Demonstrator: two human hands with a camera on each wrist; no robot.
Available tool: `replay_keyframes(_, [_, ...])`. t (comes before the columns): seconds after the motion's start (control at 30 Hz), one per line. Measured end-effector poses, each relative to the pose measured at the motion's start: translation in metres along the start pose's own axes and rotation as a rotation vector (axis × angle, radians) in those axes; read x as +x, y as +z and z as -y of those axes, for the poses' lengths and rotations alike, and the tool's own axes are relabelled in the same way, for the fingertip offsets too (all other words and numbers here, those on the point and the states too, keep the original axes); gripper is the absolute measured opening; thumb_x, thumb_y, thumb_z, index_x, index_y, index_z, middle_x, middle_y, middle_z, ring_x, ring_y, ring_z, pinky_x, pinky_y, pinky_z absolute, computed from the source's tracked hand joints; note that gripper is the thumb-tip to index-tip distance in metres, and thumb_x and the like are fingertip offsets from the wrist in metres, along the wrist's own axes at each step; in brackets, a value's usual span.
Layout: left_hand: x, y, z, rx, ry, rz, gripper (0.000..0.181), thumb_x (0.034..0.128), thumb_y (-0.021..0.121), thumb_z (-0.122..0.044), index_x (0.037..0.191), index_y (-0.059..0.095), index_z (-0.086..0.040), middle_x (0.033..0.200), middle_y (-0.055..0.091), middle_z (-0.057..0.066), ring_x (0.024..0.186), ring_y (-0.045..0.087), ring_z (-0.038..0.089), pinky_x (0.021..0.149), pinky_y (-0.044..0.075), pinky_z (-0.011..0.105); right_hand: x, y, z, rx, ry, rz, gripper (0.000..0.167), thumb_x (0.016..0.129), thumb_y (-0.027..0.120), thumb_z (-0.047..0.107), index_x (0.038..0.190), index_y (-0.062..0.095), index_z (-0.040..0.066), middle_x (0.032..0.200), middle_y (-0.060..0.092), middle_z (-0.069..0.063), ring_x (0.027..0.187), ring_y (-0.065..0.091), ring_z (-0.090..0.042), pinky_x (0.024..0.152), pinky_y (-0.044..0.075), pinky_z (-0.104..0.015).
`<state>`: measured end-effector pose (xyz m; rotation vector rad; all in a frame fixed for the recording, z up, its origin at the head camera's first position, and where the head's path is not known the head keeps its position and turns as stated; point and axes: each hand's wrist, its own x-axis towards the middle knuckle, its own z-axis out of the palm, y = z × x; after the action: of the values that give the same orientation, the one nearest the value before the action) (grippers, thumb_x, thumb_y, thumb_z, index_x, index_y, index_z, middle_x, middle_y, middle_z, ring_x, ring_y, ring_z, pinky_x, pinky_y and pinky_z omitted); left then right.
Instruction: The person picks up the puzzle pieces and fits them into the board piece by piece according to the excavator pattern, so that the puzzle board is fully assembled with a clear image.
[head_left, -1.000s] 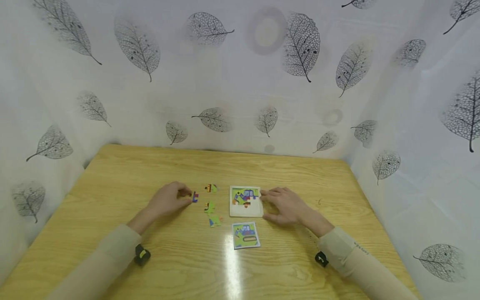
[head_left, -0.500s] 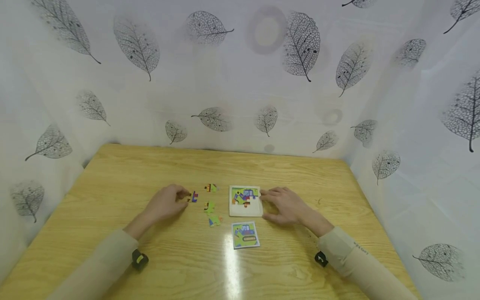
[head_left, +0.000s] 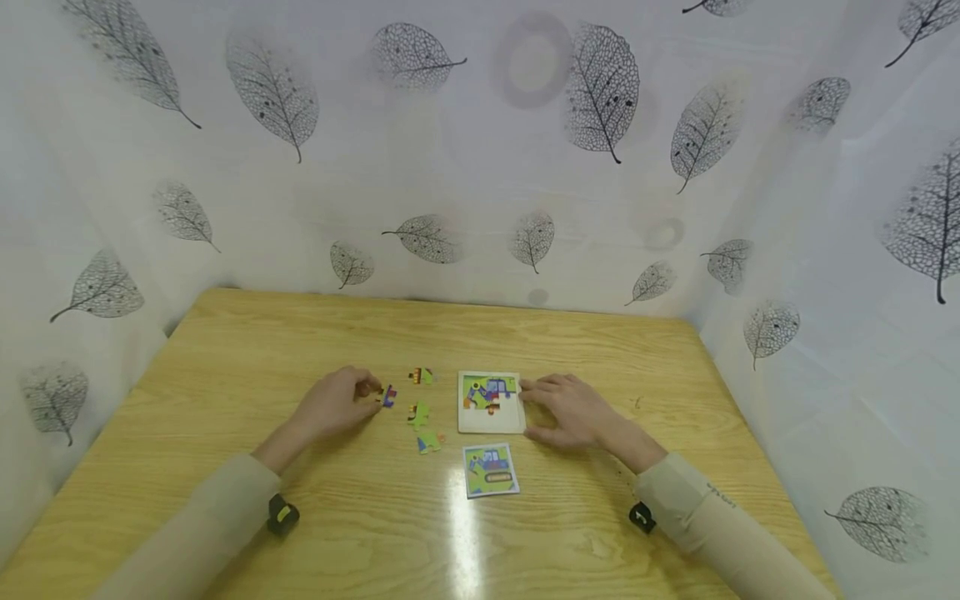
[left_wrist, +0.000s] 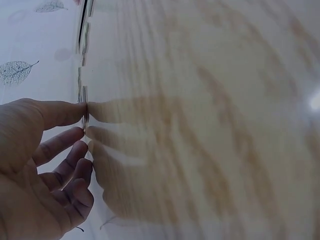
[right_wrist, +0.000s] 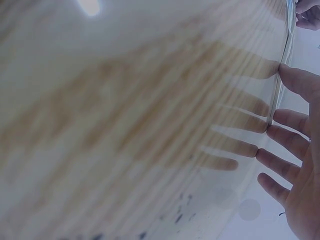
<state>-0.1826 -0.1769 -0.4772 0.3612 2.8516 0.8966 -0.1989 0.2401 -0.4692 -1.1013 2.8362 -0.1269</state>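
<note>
My left hand [head_left: 335,406] is at the left of the loose pieces. Between its thumb and index finger it pinches a small purple and red puzzle piece [head_left: 388,397] at table level; the fingertips hide part of the piece. My right hand [head_left: 573,412] rests beside the square puzzle board [head_left: 512,422], its thumb and fingers touching the right edge. In the right wrist view the fingers of that hand [right_wrist: 300,145] look fairly straight. Joined pieces fill the board's upper left part with a picture of a blue vehicle on green.
Between the left hand and the board lie loose puzzle pieces: a green and striped one [head_left: 422,376], a green one [head_left: 420,415] and a green and blue one [head_left: 430,442]. A picture card [head_left: 491,470] lies in front of the board. A leaf-patterned curtain [head_left: 450,167] borders the wooden table [head_left: 352,517].
My left hand shifted slightly left and then back a little, and the pinched puzzle piece has turned to a tilt. The right hand and the board have stayed in place.
</note>
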Motion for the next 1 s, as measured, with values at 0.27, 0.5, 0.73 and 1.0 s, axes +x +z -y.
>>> replay_keyframes(0.27, [-0.007, 0.002, -0.004, 0.035, -0.019, -0.028, 0.028, 0.0935, 0.079, -0.033, 0.104, 0.075, -0.008, 0.103, 0.072, 0.008, 0.095, 0.066, 0.022, 0.087, 0.058, 0.046, 0.001, -0.001, -0.001, -0.013, -0.013, -0.013, 0.061, 0.097, 0.067, 0.052, 0.145, 0.063, 0.015, 0.159, 0.056, -0.007, 0.14, 0.057, -0.037, 0.118, 0.044, -0.059])
replay_keyframes(0.5, [-0.013, 0.002, -0.002, 0.04, 0.03, -0.012, 0.021, 0.0912, 0.081, -0.032, 0.097, 0.074, -0.013, 0.099, 0.076, 0.004, 0.091, 0.069, 0.019, 0.087, 0.059, 0.045, 0.001, -0.001, -0.001, -0.012, -0.013, -0.01, 0.06, 0.097, 0.067, 0.051, 0.145, 0.063, 0.015, 0.159, 0.056, -0.007, 0.14, 0.057, -0.037, 0.118, 0.044, -0.059])
replay_keyframes(0.73, [-0.005, -0.001, 0.006, 0.043, 0.134, 0.011, 0.032, 0.0911, 0.081, -0.027, 0.115, 0.073, -0.007, 0.11, 0.073, 0.007, 0.104, 0.068, 0.025, 0.099, 0.057, 0.052, 0.001, -0.002, -0.001, -0.017, -0.011, -0.01, 0.061, 0.097, 0.067, 0.051, 0.145, 0.063, 0.015, 0.159, 0.056, -0.007, 0.141, 0.057, -0.037, 0.118, 0.045, -0.059])
replay_keyframes(1.0, [0.006, -0.006, 0.006, -0.037, 0.174, 0.102, 0.037, 0.0905, 0.08, -0.016, 0.124, 0.07, -0.003, 0.113, 0.073, 0.009, 0.093, 0.063, 0.014, 0.084, 0.055, 0.032, 0.001, 0.0, -0.001, -0.015, -0.012, -0.01, 0.061, 0.096, 0.068, 0.052, 0.145, 0.063, 0.015, 0.159, 0.056, -0.007, 0.141, 0.057, -0.037, 0.118, 0.045, -0.059])
